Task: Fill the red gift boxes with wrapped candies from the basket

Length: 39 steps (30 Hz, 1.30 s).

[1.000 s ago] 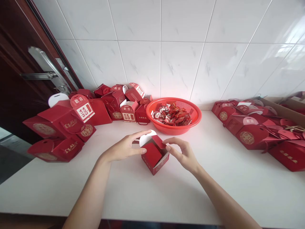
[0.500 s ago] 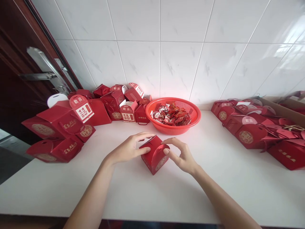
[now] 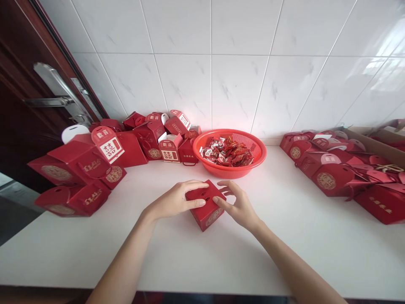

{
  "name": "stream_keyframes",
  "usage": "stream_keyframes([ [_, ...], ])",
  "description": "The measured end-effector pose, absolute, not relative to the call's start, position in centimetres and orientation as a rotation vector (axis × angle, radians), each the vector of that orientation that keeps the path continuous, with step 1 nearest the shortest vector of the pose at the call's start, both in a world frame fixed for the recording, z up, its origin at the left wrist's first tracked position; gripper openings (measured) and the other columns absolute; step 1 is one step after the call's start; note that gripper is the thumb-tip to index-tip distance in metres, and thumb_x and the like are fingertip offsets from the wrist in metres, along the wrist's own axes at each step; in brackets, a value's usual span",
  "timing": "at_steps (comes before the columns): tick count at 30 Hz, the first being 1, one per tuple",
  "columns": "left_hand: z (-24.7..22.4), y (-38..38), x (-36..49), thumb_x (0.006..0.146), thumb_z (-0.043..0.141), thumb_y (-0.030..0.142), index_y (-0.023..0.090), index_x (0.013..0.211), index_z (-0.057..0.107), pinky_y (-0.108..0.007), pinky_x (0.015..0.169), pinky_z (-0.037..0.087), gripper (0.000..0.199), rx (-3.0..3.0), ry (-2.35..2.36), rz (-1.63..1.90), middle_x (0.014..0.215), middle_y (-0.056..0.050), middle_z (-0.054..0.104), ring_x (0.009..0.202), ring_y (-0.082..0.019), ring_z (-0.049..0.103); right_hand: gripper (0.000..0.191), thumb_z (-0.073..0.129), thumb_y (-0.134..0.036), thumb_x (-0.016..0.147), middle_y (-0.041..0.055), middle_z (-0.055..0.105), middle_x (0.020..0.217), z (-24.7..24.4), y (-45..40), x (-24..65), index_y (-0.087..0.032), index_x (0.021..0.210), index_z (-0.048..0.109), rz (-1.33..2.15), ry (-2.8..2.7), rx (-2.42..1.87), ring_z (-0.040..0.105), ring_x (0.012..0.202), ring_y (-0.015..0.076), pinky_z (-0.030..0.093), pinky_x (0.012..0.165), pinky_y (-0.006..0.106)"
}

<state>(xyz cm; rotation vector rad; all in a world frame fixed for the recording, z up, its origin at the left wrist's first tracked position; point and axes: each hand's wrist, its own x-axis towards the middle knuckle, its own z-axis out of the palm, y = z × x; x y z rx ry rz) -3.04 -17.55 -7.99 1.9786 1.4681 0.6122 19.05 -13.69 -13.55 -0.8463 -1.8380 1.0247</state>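
Observation:
A small red paper gift box (image 3: 202, 211) with a gold emblem on its side stands on the white table between my two hands. Its top flaps lie folded down, with a round hole near the middle. My left hand (image 3: 177, 197) rests on the box from the left, thumb on the top and fingers along the far edge, spread apart. From the right, my right hand (image 3: 236, 204) presses its thumb on the top flap. The fingers of that hand are apart and curve beyond the box's far right edge.
Behind the box stands a red plastic basket (image 3: 229, 171) of wrapped candies (image 3: 229, 151). Red boxes (image 3: 82, 160) are piled at the left, near a door handle (image 3: 61, 99). More red boxes (image 3: 335, 173) fill the right side. A tiled wall (image 3: 240, 84) backs the table (image 3: 177, 261).
The box's raised right flap has been folded down onto the top. My right thumb has moved left with it, and my left hand has shifted slightly right over the box.

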Motion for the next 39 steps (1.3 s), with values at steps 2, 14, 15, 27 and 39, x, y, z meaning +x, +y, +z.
stream_keyframes([
  [2,-8.1,-17.5,-2.8,0.085,0.066,0.047,0.026,0.134,0.063,-0.040,0.112,0.043,0.053,2.017,1.393,0.599,0.145,-0.005,0.057,0.134,-0.029,0.052,0.031,0.067,-0.041,0.086,0.0086,0.067,0.116,-13.5,-13.6,19.1,-0.024,0.112,0.060,1.058,-1.845,-0.800,0.068,0.096,0.0233,0.056,0.087,0.043],
  [14,-9.7,-16.6,-2.1,0.088,0.064,0.049,0.027,0.132,0.064,-0.041,0.111,0.045,0.049,2.040,1.392,0.813,0.141,-0.006,0.059,0.132,-0.028,0.053,0.053,0.061,-0.047,0.092,0.0128,0.046,0.153,-13.3,-13.0,20.0,-0.026,0.140,0.055,0.866,-2.088,-0.732,0.040,0.143,0.0324,0.034,0.115,0.056],
  [15,-9.8,-16.6,-2.1,0.088,0.063,0.048,0.026,0.130,0.065,-0.041,0.110,0.046,0.047,2.040,1.403,0.831,0.140,-0.007,0.060,0.131,-0.028,0.055,0.054,0.059,-0.048,0.092,0.0134,0.043,0.155,-13.4,-13.1,19.8,-0.025,0.142,0.054,0.820,-2.131,-0.740,0.036,0.146,0.0327,0.031,0.117,0.057],
  [27,-9.9,-16.4,-1.8,0.089,0.064,0.045,0.025,0.126,0.067,-0.038,0.103,0.051,0.042,2.074,1.398,0.891,0.132,-0.007,0.066,0.123,-0.027,0.061,0.054,0.029,-0.057,0.101,-0.0002,0.052,0.150,-11.3,-12.2,21.0,-0.029,0.128,0.067,1.861,-1.098,-0.279,0.039,0.145,0.0207,0.023,0.124,0.043],
  [39,-9.4,-16.8,-1.0,0.088,0.068,0.036,0.026,0.120,0.070,-0.037,0.106,0.049,0.034,1.990,1.279,1.144,0.126,-0.006,0.067,0.120,-0.025,0.062,0.046,0.041,-0.050,0.099,0.0051,0.070,0.127,-11.0,-12.0,21.7,-0.023,0.117,0.073,1.924,-0.984,-0.249,0.060,0.125,0.0230,0.039,0.113,0.042],
])
